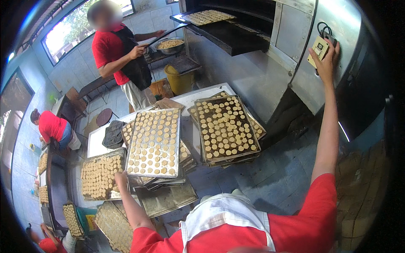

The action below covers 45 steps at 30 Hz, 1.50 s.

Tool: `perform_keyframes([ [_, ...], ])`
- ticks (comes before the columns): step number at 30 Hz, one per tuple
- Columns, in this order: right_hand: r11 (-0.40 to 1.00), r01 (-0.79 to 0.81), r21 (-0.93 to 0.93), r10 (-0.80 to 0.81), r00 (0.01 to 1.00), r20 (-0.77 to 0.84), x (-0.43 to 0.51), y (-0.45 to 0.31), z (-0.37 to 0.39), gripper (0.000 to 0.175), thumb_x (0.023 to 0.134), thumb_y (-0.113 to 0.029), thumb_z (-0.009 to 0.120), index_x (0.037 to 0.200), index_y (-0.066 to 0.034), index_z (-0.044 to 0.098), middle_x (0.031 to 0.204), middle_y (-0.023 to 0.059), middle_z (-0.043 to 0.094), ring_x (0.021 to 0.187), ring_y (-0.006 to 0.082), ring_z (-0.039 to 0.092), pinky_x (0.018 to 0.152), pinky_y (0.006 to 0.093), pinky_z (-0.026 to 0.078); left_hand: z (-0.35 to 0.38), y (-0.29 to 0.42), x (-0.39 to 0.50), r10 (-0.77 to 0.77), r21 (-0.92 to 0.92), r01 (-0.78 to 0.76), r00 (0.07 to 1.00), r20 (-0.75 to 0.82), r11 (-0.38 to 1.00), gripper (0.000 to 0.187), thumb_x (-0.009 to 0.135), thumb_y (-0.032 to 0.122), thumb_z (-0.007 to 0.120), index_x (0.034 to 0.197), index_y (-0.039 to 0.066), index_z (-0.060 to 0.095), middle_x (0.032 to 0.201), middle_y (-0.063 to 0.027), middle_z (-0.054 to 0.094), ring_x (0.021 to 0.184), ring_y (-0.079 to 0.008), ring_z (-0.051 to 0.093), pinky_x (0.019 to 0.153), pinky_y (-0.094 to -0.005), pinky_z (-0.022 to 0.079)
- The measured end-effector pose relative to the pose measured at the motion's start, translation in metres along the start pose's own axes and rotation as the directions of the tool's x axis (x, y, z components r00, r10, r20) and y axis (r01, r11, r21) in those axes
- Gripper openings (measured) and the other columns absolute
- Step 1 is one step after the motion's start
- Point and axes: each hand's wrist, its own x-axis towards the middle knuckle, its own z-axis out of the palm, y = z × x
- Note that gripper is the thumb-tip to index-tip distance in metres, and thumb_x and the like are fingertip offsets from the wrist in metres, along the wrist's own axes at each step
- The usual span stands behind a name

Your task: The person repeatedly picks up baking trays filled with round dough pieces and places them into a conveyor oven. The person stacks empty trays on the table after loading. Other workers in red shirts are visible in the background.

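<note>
My right hand (327,61) is raised to a cream switch box (318,50) on the metal side of the oven. Its thumb lies on one side of the box and its fingers on the other. Low on the left, my left hand (121,181) is at the lower left edge of a metal tray (153,142) with rows of small round dough pieces. That hand also borders a tray heaped with round biscuits (101,175). Its fingertips are partly hidden, so I cannot tell whether it grips either tray.
A second tray stack (226,126) stands nearer the oven (246,63). A co-worker (121,57) holds a long-handled peel (167,34) by a baking sheet (208,17) at the oven mouth. A dark cloth (113,134) lies beside the trays. Other people work at the left.
</note>
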Motion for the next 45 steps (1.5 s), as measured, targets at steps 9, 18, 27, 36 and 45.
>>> perform_keyframes([
  [9, 0.996, 0.078, 0.040, -0.077, 0.996, -0.041, -0.003, 0.008, 0.004, 0.083, 0.087, -0.049, 0.080, 0.150, -0.0140, 0.038, 0.158, 0.0315, 0.027, 0.154, 0.0471, 0.013, 0.121, 0.0582, 0.020, -0.032, 0.089, -0.078, 0.181, -0.792, 0.573, 0.773, 0.607, 0.208, 0.053, 0.099, 0.038, 0.064, 0.135, 0.000, 0.057, 0.131, -0.0171, 0.065, 0.119, -0.0345, 0.065, 0.076, -0.0462, 0.065],
  [18, 0.993, 0.112, -0.030, -0.115, 0.985, -0.132, -0.002, 0.019, 0.013, 0.078, 0.090, -0.055, 0.075, 0.148, -0.0149, 0.042, 0.157, 0.0337, 0.027, 0.149, 0.0488, 0.025, 0.116, 0.0609, 0.025, -0.035, 0.266, -0.194, 0.367, -0.887, 0.460, 0.832, 0.415, -0.041, 0.044, 0.092, 0.012, 0.063, 0.130, -0.008, 0.054, 0.124, -0.0224, 0.066, 0.111, -0.0350, 0.069, 0.085, -0.0487, 0.067],
  [27, 0.992, 0.121, -0.032, -0.125, 0.970, -0.208, -0.004, 0.021, 0.021, 0.073, 0.091, -0.056, 0.073, 0.145, -0.0161, 0.045, 0.151, 0.0337, 0.034, 0.146, 0.0485, 0.029, 0.113, 0.0612, 0.027, -0.095, 0.481, -0.221, 0.818, -0.580, 0.784, 0.474, 0.325, -0.224, 0.061, 0.102, 0.012, 0.052, 0.151, -0.014, 0.029, 0.154, -0.0357, 0.038, 0.143, -0.0418, 0.043, 0.116, -0.0513, 0.046],
  [36, 0.988, 0.151, 0.024, -0.140, 0.956, -0.256, -0.003, 0.021, 0.021, 0.070, 0.089, -0.056, 0.076, 0.139, -0.0122, 0.053, 0.146, 0.0279, 0.047, 0.147, 0.0458, 0.031, 0.115, 0.0600, 0.027, 0.001, 0.625, -0.236, 0.781, -0.762, 0.626, 0.554, 0.289, -0.163, 0.053, 0.098, 0.003, 0.052, 0.141, -0.018, 0.028, 0.147, -0.0443, 0.036, 0.142, -0.0530, 0.038, 0.116, -0.0539, 0.045],
  [45, 0.975, 0.029, 0.221, -0.015, 0.998, -0.067, -0.007, 0.003, 0.007, 0.073, 0.089, -0.057, 0.076, 0.137, -0.0082, 0.052, 0.142, 0.0255, 0.050, 0.144, 0.0452, 0.033, 0.113, 0.0605, 0.029, 0.161, 0.696, -0.226, 0.730, -0.844, 0.535, 0.564, 0.387, 0.035, 0.042, 0.103, 0.015, 0.054, 0.139, -0.004, 0.045, 0.138, -0.0259, 0.055, 0.133, -0.0436, 0.052, 0.109, -0.0724, 0.041],
])
